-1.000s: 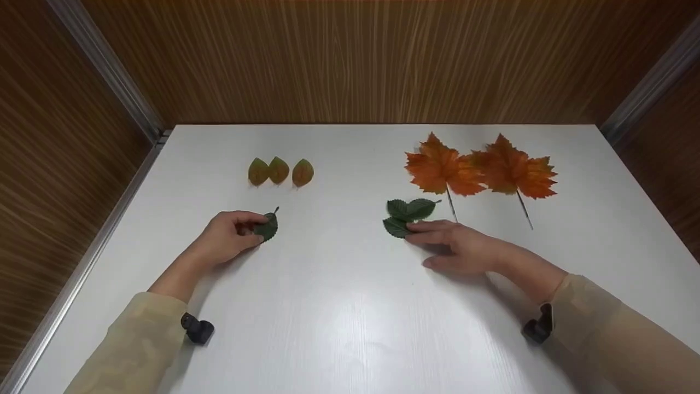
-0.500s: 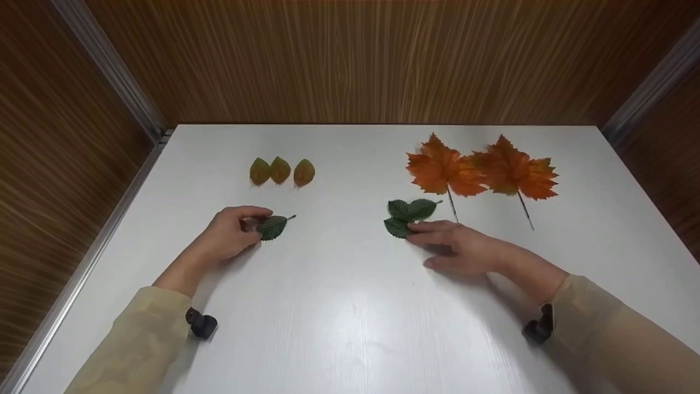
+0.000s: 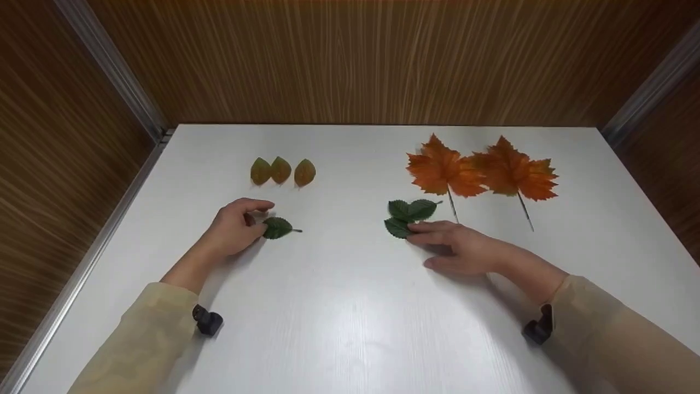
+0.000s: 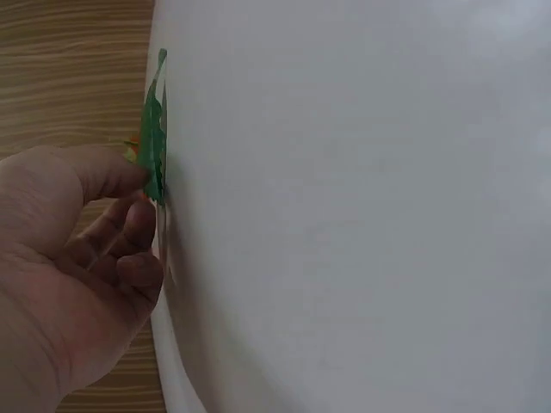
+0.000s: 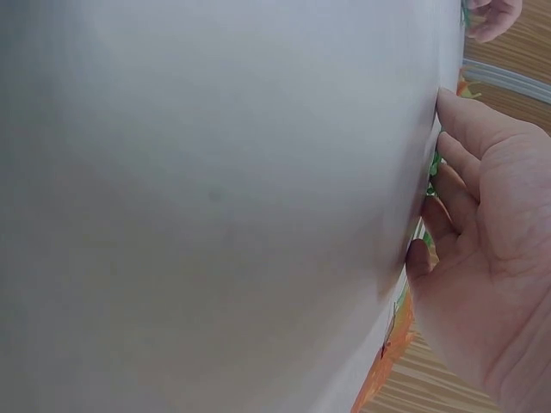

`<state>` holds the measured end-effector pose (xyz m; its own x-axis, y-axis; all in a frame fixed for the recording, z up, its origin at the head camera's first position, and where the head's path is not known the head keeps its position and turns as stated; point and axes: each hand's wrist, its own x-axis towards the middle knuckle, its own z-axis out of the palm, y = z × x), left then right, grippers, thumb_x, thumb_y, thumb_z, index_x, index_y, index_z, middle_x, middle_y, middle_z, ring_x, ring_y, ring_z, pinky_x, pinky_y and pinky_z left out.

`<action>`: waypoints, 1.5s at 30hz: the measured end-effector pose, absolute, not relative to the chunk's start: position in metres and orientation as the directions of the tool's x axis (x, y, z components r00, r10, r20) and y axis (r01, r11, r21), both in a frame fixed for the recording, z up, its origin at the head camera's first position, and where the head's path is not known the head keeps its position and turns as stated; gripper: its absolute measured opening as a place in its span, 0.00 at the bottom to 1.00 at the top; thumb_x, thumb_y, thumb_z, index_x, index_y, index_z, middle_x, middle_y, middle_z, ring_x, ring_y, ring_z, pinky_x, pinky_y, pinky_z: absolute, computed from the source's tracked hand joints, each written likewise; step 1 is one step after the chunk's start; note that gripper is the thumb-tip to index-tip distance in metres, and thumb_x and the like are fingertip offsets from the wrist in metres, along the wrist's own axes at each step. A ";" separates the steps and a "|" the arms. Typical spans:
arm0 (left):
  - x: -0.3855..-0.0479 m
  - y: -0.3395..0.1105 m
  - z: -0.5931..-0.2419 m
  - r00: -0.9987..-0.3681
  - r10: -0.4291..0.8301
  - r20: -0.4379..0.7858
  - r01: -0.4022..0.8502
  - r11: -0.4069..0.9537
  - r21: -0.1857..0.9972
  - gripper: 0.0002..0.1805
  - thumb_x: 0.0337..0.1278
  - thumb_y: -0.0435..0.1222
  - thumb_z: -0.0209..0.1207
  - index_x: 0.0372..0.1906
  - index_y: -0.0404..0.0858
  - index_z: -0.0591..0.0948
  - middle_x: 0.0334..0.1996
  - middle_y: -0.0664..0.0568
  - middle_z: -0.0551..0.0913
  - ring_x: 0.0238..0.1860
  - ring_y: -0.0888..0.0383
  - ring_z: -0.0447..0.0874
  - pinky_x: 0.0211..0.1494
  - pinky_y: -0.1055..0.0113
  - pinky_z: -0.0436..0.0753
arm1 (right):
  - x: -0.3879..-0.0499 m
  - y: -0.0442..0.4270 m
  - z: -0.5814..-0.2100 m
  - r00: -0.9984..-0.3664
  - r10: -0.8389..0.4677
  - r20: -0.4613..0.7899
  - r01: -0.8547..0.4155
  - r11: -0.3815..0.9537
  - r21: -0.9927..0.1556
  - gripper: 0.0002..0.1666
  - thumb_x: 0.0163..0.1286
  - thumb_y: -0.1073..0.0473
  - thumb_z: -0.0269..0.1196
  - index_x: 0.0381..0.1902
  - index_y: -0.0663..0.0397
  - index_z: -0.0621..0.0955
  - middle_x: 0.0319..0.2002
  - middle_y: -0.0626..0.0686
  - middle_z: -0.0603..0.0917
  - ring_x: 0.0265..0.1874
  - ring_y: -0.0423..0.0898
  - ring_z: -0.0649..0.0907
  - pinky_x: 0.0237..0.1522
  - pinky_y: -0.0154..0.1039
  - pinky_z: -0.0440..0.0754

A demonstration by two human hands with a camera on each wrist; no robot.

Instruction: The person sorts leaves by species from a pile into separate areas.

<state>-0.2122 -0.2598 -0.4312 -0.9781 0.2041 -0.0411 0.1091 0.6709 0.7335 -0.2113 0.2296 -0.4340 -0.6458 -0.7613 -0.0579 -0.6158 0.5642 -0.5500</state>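
Note:
My left hand (image 3: 234,229) is at the left of the table, its thumb tip touching the left end of a single green leaf (image 3: 278,228) whose stem points right. The index finger reaches out apart from that leaf. In the left wrist view, the thumb lies against the green leaf (image 4: 152,142), with the other fingers bent below. My right hand (image 3: 462,249) rests with extended fingertips on a cluster of green leaves (image 3: 420,209), partly covering the lowest one. In the right wrist view, the right hand (image 5: 508,224) hides most of that cluster.
Three small green-brown leaves (image 3: 281,170) lie in a row at the back left of the white table (image 3: 350,306). Two orange maple leaves (image 3: 437,167) with thin stems lie side by side at the back right. Wood-grain panels (image 3: 350,60) enclose the back and sides.
The single green leaf has turned clockwise and shifted slightly right, its stem swinging from upward to rightward. My left index finger has moved off it. The right hand stays put.

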 end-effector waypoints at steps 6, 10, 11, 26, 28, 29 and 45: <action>-0.198 -0.256 -0.423 -0.980 0.189 -0.065 0.075 0.649 0.757 0.23 0.70 0.33 0.63 0.68 0.35 0.82 0.56 0.41 0.85 0.47 0.49 0.78 0.46 0.62 0.78 | -0.211 0.229 -0.432 -0.647 -0.760 -0.070 -0.612 0.571 -0.547 0.32 0.76 0.60 0.68 0.76 0.50 0.77 0.80 0.55 0.68 0.79 0.63 0.64 0.75 0.66 0.63; -0.192 -0.253 -0.423 -0.988 0.139 -0.068 0.034 0.621 0.783 0.21 0.71 0.36 0.65 0.64 0.35 0.84 0.52 0.42 0.86 0.47 0.49 0.82 0.40 0.67 0.81 | -0.211 0.230 -0.431 -0.655 -0.752 -0.075 -0.608 0.583 -0.539 0.32 0.76 0.59 0.68 0.76 0.49 0.77 0.79 0.54 0.69 0.78 0.63 0.64 0.74 0.67 0.64; -0.192 -0.251 -0.424 -0.991 0.122 -0.063 0.025 0.616 0.788 0.20 0.71 0.37 0.65 0.63 0.35 0.84 0.51 0.42 0.86 0.47 0.49 0.82 0.40 0.67 0.81 | -0.211 0.230 -0.431 -0.659 -0.748 -0.077 -0.605 0.588 -0.537 0.32 0.76 0.59 0.68 0.76 0.48 0.77 0.79 0.54 0.69 0.78 0.63 0.64 0.74 0.67 0.64; -0.205 -0.243 -0.444 -0.999 0.025 0.025 0.035 0.653 0.756 0.21 0.63 0.33 0.73 0.58 0.31 0.85 0.45 0.42 0.87 0.47 0.48 0.81 0.53 0.56 0.77 | -0.211 0.231 -0.435 -0.642 -0.766 -0.043 -0.630 0.558 -0.539 0.32 0.75 0.60 0.69 0.75 0.51 0.77 0.79 0.57 0.69 0.78 0.64 0.66 0.74 0.67 0.64; -0.205 -0.244 -0.442 -0.999 0.030 0.014 0.030 0.661 0.750 0.21 0.63 0.32 0.73 0.59 0.32 0.85 0.47 0.42 0.86 0.47 0.48 0.80 0.53 0.56 0.77 | -0.211 0.230 -0.434 -0.637 -0.770 -0.037 -0.638 0.553 -0.535 0.32 0.75 0.60 0.68 0.75 0.51 0.78 0.79 0.57 0.70 0.77 0.64 0.66 0.74 0.67 0.64; -0.205 -0.245 -0.442 -0.999 0.032 0.007 0.026 0.663 0.748 0.22 0.63 0.32 0.73 0.60 0.32 0.84 0.47 0.42 0.86 0.47 0.48 0.79 0.53 0.56 0.77 | -0.211 0.230 -0.434 -0.638 -0.769 -0.040 -0.636 0.555 -0.536 0.32 0.75 0.60 0.68 0.75 0.51 0.77 0.79 0.57 0.69 0.77 0.64 0.66 0.74 0.67 0.64; -0.212 -0.264 -0.434 -0.988 0.137 -0.076 0.028 0.633 0.773 0.25 0.70 0.24 0.60 0.70 0.34 0.79 0.61 0.42 0.85 0.68 0.41 0.76 0.74 0.47 0.72 | -0.212 0.229 -0.435 -0.640 -0.767 -0.049 -0.628 0.559 -0.541 0.32 0.75 0.60 0.69 0.75 0.49 0.77 0.79 0.56 0.69 0.78 0.64 0.65 0.74 0.67 0.65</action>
